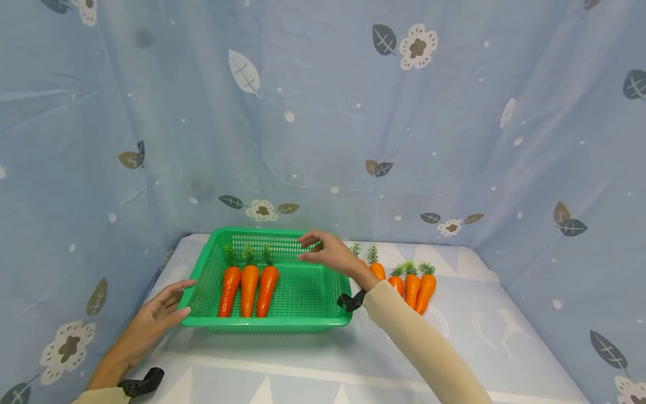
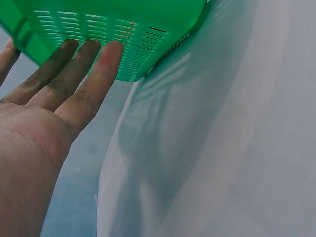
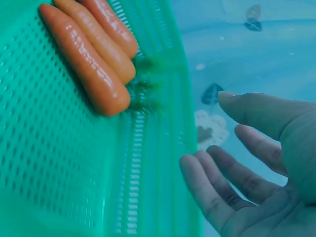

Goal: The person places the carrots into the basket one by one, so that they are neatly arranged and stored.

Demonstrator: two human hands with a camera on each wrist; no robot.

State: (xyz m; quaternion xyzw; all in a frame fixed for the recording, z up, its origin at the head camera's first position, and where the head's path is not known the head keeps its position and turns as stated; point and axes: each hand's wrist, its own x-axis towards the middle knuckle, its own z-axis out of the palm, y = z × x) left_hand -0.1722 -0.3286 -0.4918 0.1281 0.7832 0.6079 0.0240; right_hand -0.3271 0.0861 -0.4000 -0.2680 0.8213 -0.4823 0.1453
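Three orange carrots [image 1: 249, 290] with leafy green tops lie side by side in the left half of a green slotted basket [image 1: 267, 322]. My left hand [image 1: 156, 314] is at the basket's left front corner, fingers extended. In the left wrist view its fingertips [image 2: 111, 52] lie right at the slotted wall. Over the basket's back right part is my right hand [image 1: 330, 252], fingers loosely bent and nothing between thumb and fingers. The right wrist view shows this hand [image 3: 261, 177] beside the rim, with the carrots [image 3: 89, 64] farther off.
Several more carrots [image 1: 426, 293] lie on the table right of the basket, some partly hidden behind my right wrist. A pale patterned cloth [image 1: 489, 359] covers the table. Blue printed curtain fabric [image 1: 328, 140] hangs behind and along both sides.
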